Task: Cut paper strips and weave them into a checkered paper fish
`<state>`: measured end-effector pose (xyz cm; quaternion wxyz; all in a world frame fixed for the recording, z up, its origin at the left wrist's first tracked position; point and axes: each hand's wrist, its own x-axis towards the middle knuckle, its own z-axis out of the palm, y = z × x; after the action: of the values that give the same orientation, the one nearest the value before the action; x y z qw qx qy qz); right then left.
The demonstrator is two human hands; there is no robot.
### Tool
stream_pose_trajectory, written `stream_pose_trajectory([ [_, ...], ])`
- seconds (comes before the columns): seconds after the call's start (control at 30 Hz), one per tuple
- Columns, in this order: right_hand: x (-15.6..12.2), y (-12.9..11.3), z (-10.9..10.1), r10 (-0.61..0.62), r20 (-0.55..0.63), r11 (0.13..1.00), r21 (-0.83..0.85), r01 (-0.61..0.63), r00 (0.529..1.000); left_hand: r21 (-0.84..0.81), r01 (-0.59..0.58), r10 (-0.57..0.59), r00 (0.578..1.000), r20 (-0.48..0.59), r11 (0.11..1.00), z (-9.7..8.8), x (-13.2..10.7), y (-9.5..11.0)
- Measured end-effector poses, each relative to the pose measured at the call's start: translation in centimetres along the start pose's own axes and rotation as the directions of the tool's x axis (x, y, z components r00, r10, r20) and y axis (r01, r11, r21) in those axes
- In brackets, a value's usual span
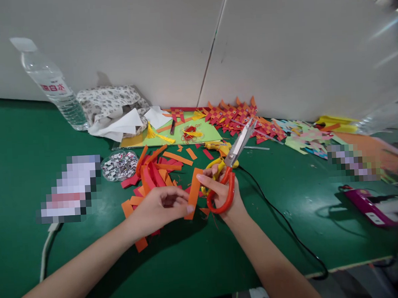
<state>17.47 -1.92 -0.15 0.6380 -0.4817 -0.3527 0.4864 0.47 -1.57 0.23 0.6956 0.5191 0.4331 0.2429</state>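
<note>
I saw the strip (194,194) slant away, left hand (164,207) pinching near end, right hand (220,190) far end, gripping scissors (232,158) too.

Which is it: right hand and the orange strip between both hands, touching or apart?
Touching. Head view: the right hand has its thumb tip on the orange strip, near its upper end.

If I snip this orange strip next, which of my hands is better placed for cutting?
Probably your right hand: it holds the red-handled scissors, blades pointing away from you. Your left hand pinches the orange strip at its nearer end and could steady it.
</note>
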Motion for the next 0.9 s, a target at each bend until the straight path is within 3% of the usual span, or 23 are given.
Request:
stream_pose_trajectory([
  [0.13, -0.3, -0.2, 0.2, 0.018, 0.073, 0.999, -0.052, -0.014, 0.997, 0.000, -0.033, 0.033, 0.997, -0.068, 0.999, -0.1, -0.2, 0.6],
  [0.3, -0.6, -0.1, 0.4, 0.020, 0.144, 0.993, -0.118, -0.003, 0.989, -0.068, -0.065, 0.060, 0.996, -0.069, 0.996, 0.0, 0.0, 0.5],
  [0.47, -0.8, -0.3, 0.5, 0.031, 0.193, 0.988, -0.155, -0.001, 0.981, -0.175, -0.109, 0.072, 0.976, -0.203, 0.979, 0.0, 0.0, 0.7],
  [0.63, -1.1, -0.7, 0.9, 0.124, 0.283, 0.980, -0.183, -0.073, 0.951, -0.210, -0.166, 0.100, 0.950, -0.295, 0.964, -0.1, -0.3, 1.1],
  [0.73, -1.3, -0.7, 1.1, 0.183, 0.328, 0.969, -0.220, -0.114, 0.927, -0.223, -0.189, 0.110, 0.939, -0.325, 0.956, -0.2, -0.2, 1.0],
  [0.9, -1.4, -0.7, 1.2, 0.169, 0.356, 0.962, -0.261, -0.076, 0.919, -0.246, -0.202, 0.110, 0.933, -0.343, 0.948, -0.3, -0.1, 1.0],
])
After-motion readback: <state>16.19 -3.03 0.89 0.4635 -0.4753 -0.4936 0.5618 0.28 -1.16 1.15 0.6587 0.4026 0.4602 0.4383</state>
